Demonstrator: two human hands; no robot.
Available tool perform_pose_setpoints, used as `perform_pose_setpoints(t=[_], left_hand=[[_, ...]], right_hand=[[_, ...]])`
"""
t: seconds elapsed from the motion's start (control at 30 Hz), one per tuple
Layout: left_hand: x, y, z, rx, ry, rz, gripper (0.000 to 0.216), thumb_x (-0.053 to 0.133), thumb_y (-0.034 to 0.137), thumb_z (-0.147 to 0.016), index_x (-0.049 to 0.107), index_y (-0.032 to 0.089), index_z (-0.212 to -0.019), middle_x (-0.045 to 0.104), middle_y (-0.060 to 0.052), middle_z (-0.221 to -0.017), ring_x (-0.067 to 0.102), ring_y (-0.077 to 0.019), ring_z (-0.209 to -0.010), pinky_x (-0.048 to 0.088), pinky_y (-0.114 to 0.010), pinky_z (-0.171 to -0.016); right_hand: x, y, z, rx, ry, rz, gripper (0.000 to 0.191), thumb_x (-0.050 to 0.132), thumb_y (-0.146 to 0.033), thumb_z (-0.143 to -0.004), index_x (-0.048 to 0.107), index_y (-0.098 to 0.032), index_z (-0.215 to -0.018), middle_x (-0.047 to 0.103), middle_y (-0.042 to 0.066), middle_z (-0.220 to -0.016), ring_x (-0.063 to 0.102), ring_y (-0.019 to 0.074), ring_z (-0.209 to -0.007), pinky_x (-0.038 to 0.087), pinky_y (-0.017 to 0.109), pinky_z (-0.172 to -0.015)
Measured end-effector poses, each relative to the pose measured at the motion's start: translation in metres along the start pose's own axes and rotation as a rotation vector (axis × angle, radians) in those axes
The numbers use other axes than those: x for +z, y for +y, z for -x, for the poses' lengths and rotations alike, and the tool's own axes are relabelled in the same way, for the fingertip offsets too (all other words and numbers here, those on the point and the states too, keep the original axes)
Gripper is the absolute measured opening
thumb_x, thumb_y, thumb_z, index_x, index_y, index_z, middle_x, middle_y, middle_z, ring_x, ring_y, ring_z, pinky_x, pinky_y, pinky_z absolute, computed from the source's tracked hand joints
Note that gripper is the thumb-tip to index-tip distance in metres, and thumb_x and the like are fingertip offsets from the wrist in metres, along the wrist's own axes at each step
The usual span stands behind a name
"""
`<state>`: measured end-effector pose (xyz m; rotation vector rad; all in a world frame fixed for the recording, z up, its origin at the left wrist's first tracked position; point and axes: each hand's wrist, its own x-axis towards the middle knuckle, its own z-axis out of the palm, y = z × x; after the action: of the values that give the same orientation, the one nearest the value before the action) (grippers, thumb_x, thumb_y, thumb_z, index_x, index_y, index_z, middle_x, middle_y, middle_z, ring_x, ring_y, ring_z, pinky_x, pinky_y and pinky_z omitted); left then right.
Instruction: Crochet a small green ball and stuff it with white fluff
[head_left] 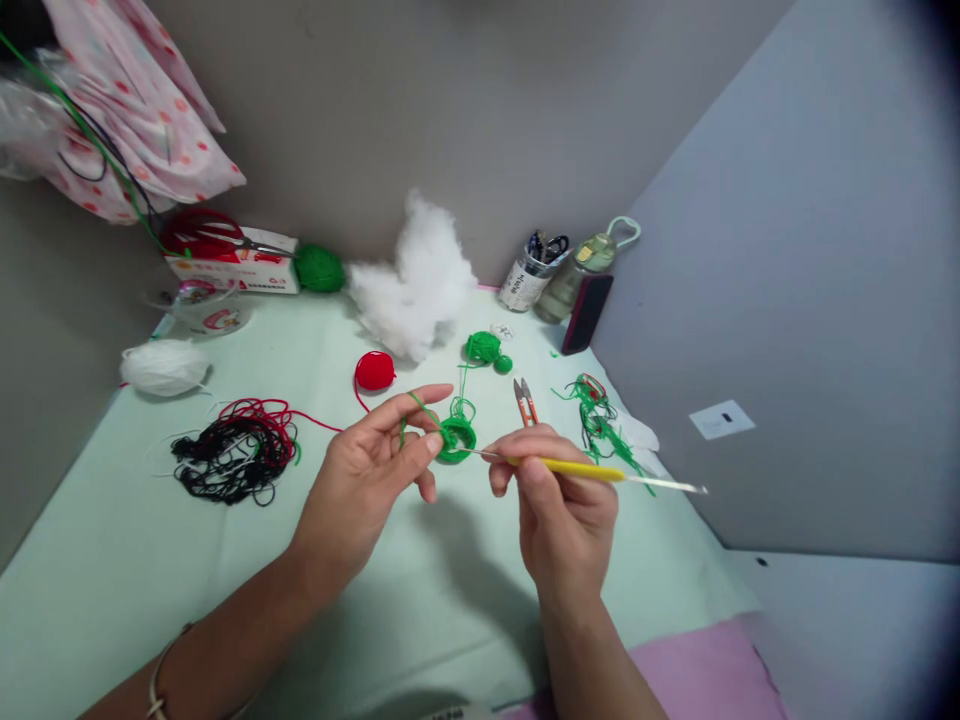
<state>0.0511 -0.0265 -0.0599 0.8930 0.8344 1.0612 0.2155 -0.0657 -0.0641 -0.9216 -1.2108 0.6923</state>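
Between thumb and fingers, my left hand (379, 455) pinches a small round green crochet piece (459, 440). Green yarn runs over its raised index finger and back toward a green yarn ball (482, 347). My right hand (566, 500) grips a crochet hook (577, 468) with a yellow handle, much like a pen. The hook's thin metal shaft points left and reaches the green piece; its exact tip is hard to make out against the yarn. A second metal end sticks out to the right of the handle.
Orange thread snips (527, 402) lie just beyond my right hand. White stuffing (416, 280), a red yarn ball (374, 371) and a green skein (319, 268) sit farther back. Tangled black yarn (225, 460) is left, green scraps (596, 420) right. A phone (587, 314) leans by a bottle (574, 280).
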Motion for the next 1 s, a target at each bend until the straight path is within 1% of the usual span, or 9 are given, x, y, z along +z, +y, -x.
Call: perform_pose_setpoints(t=[0.17, 0.27, 0.37, 0.47, 0.57, 0.63, 0.7, 0.87, 1.0], left_hand=[[0.008, -0.003, 0.002, -0.095, -0.118, 0.057, 0.035, 0.077, 0.028, -0.09, 0.078, 0.028, -0.124, 0.066, 0.001, -0.097, 0.034, -0.0028, -0.049, 0.052, -0.022, -0.053], [0.011, -0.004, 0.002, -0.11, -0.08, 0.061, 0.036, 0.08, 0.027, -0.087, 0.079, 0.027, -0.122, 0.069, 0.0, -0.095, 0.042, -0.0039, -0.053, 0.051, -0.021, -0.056], [0.013, -0.006, 0.001, -0.141, -0.023, 0.146, 0.041, 0.087, 0.025, -0.08, 0.08, 0.027, -0.121, 0.066, 0.002, -0.086, 0.048, -0.0039, -0.056, 0.043, -0.017, -0.052], [0.013, -0.007, -0.002, -0.261, -0.049, 0.318, 0.033, 0.088, 0.027, -0.08, 0.083, 0.022, -0.112, 0.059, 0.005, -0.074, 0.029, 0.0002, -0.048, 0.043, -0.015, -0.052], [0.011, -0.004, -0.006, -0.32, -0.052, 0.387, 0.023, 0.088, 0.022, -0.079, 0.086, 0.017, -0.101, 0.055, 0.005, -0.073, 0.021, 0.0008, -0.047, 0.045, -0.014, -0.052], [0.009, -0.001, -0.007, -0.266, -0.031, 0.364, 0.025, 0.087, 0.019, -0.078, 0.086, 0.02, -0.103, 0.058, 0.005, -0.078, 0.026, 0.0008, -0.048, 0.047, -0.014, -0.054], [0.008, 0.0, -0.006, -0.202, -0.041, 0.297, 0.032, 0.087, 0.019, -0.078, 0.084, 0.024, -0.11, 0.062, 0.004, -0.082, 0.036, -0.0008, -0.051, 0.052, -0.016, -0.06], [0.01, -0.002, -0.003, -0.163, -0.076, 0.165, 0.036, 0.085, 0.026, -0.083, 0.081, 0.026, -0.119, 0.059, 0.006, -0.069, 0.049, -0.0078, -0.062, 0.057, -0.023, -0.074], [0.01, -0.001, -0.003, -0.167, -0.067, 0.134, 0.035, 0.084, 0.028, -0.083, 0.082, 0.025, -0.117, 0.059, 0.005, -0.071, 0.051, -0.0091, -0.062, 0.057, -0.027, -0.074]], right_hand=[[0.003, 0.007, -0.009, -0.049, -0.059, 0.103, 0.016, 0.065, -0.023, -0.1, 0.08, -0.026, -0.097, 0.078, 0.006, -0.093, 0.071, 0.0202, -0.087, 0.058, 0.033, -0.067], [0.005, 0.011, -0.005, -0.096, -0.03, 0.195, 0.02, 0.062, -0.018, -0.1, 0.079, -0.028, -0.102, 0.077, 0.004, -0.092, 0.071, 0.0188, -0.082, 0.059, 0.033, -0.066], [0.007, 0.015, 0.004, -0.267, -0.062, 0.412, 0.032, 0.064, -0.011, -0.097, 0.078, -0.032, -0.117, 0.077, 0.005, -0.103, 0.072, 0.0192, -0.088, 0.061, 0.034, -0.072], [0.005, 0.02, 0.008, -0.447, -0.087, 0.581, 0.044, 0.066, -0.009, -0.095, 0.073, -0.035, -0.129, 0.076, 0.007, -0.113, 0.073, 0.0216, -0.096, 0.063, 0.038, -0.077], [0.002, 0.017, 0.003, -0.286, 0.007, 0.377, 0.032, 0.061, -0.012, -0.099, 0.078, -0.032, -0.118, 0.076, 0.005, -0.096, 0.07, 0.0194, -0.083, 0.06, 0.036, -0.069], [0.001, 0.013, -0.002, -0.119, 0.052, 0.172, 0.023, 0.06, -0.018, -0.101, 0.079, -0.029, -0.107, 0.073, 0.004, -0.085, 0.066, 0.0171, -0.072, 0.057, 0.033, -0.062], [0.002, 0.01, -0.005, -0.022, 0.027, 0.046, 0.018, 0.062, -0.023, -0.101, 0.08, -0.027, -0.101, 0.073, 0.004, -0.085, 0.064, 0.0166, -0.071, 0.056, 0.032, -0.061], [0.003, 0.013, -0.006, 0.062, -0.001, 0.016, 0.015, 0.065, -0.026, -0.1, 0.081, -0.026, -0.1, 0.077, 0.004, -0.092, 0.068, 0.0155, -0.077, 0.058, 0.031, -0.068], [-0.001, 0.017, -0.008, 0.185, 0.024, -0.103, 0.018, 0.064, -0.033, -0.1, 0.077, -0.022, -0.095, 0.077, 0.004, -0.087, 0.069, 0.0147, -0.07, 0.059, 0.029, -0.064]])
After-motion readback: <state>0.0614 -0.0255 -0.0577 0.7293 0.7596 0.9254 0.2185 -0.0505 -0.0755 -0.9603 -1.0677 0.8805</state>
